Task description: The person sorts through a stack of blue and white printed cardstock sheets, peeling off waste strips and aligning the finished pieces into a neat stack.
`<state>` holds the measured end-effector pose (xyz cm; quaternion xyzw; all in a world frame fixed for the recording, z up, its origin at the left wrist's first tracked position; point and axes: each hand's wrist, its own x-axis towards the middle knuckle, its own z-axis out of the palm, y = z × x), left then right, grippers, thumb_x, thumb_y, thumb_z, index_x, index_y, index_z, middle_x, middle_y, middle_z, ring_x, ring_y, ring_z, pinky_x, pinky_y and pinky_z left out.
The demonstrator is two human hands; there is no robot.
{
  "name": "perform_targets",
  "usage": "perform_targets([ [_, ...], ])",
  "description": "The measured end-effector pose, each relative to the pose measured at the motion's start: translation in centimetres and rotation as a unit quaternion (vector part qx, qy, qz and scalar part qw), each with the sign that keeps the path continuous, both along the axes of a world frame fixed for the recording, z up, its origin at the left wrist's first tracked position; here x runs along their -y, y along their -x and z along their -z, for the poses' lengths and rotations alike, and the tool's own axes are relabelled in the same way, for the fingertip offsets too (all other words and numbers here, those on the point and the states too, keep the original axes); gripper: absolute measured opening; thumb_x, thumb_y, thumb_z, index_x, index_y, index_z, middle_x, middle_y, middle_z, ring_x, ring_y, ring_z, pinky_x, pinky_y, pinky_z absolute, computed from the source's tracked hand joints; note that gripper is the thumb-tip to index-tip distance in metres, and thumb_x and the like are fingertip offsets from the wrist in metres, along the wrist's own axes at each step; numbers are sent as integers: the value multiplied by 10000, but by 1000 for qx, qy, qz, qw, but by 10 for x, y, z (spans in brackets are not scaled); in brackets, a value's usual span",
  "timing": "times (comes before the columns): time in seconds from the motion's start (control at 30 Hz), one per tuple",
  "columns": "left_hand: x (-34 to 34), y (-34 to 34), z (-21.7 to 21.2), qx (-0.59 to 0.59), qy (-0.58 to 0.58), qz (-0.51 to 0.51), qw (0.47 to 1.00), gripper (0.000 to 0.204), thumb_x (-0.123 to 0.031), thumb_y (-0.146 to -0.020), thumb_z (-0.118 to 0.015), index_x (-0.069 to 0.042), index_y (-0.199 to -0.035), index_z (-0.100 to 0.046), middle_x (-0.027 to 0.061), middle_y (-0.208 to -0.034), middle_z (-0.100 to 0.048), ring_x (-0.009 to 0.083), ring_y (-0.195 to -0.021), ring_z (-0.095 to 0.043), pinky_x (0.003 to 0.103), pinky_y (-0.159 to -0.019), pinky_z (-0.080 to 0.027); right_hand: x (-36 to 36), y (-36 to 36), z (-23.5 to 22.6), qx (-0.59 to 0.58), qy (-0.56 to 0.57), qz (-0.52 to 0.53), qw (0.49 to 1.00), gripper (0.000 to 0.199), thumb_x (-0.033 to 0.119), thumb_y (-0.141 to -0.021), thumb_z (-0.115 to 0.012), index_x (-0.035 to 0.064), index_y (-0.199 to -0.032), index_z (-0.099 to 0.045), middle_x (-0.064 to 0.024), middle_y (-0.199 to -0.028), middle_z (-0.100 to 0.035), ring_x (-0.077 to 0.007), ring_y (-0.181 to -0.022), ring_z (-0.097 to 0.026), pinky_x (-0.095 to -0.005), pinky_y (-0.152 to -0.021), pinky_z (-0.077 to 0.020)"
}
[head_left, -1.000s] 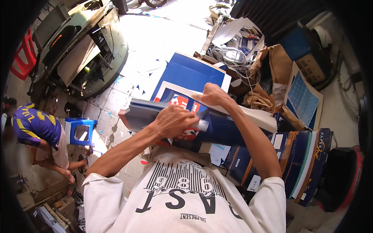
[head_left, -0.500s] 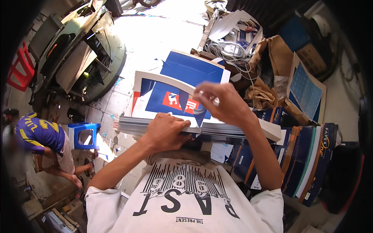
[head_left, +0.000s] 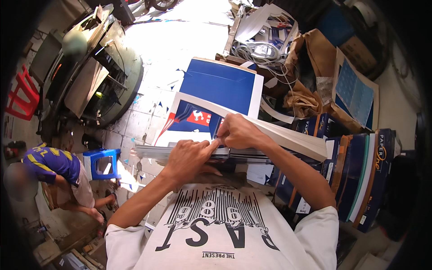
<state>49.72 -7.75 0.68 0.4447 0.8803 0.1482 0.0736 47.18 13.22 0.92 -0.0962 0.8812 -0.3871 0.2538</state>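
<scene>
My left hand (head_left: pixel 186 156) is closed on the near edge of a stack of printed card sheets (head_left: pixel 155 151), its thumb and fingertips beside my right hand. With pinched fingers, my right hand (head_left: pixel 240 131) grips the sheets at a narrow blue inner part. A white card border (head_left: pixel 279 128) arches over the stack and runs out under my right wrist. Through the opening in it shows a red printed patch (head_left: pixel 198 116) on blue. Beyond lies a pile of blue sheets (head_left: pixel 220 83) with white margins. My fingers hide exactly what is pinched.
Blue paper boxes (head_left: pixel 378 180) stand in a row at right. Crumpled brown paper (head_left: pixel 303 99) and a crate of white offcuts (head_left: pixel 270 33) lie far right. At left are a blue stool (head_left: pixel 101 164), a seated person (head_left: pixel 54 164), a red chair (head_left: pixel 24 96) and a round machine (head_left: pixel 128 83).
My right hand has come down and left from above the sheets to pinch them beside my left hand. The white border has shifted right, its right part now arching above the stack.
</scene>
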Motion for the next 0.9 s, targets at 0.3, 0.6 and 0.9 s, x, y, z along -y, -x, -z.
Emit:
perform_targets([
  [0.3, 0, -9, 4, 5, 0, 54, 999, 227, -173, -889, -573, -151, -1114, -594, 84, -902, -687, 248, -785, -705, 392, -731, -520, -26, 3, 11, -285, -78, 194, 935, 170, 128, -852, -705, -35, -827, -748, -115, -578, -648, -133, -539, -635, -295, -507, -480],
  [0.6, 18, -18, -23, 40, -7, -2, 999, 205, -183, -791, -663, -98, -973, -625, 67, -847, -666, 254, -843, -685, 410, -751, -502, -100, -27, -89, -86, -110, -133, 981, 1139, 493, -606, -902, -100, -1413, -360, -328, -1404, -444, -384, -1327, -453, -413, -1110, -346],
  [0.9, 40, -12, -36, -64, -51, -40, 996, 235, -160, -707, -685, -99, -929, -636, 55, -838, -672, 243, -842, -698, 391, -738, -519, -120, -96, -89, -170, -94, -31, 980, 331, 227, -739, -832, -12, -874, -649, -135, -648, -607, -220, -582, -579, -375, -569, -464],
])
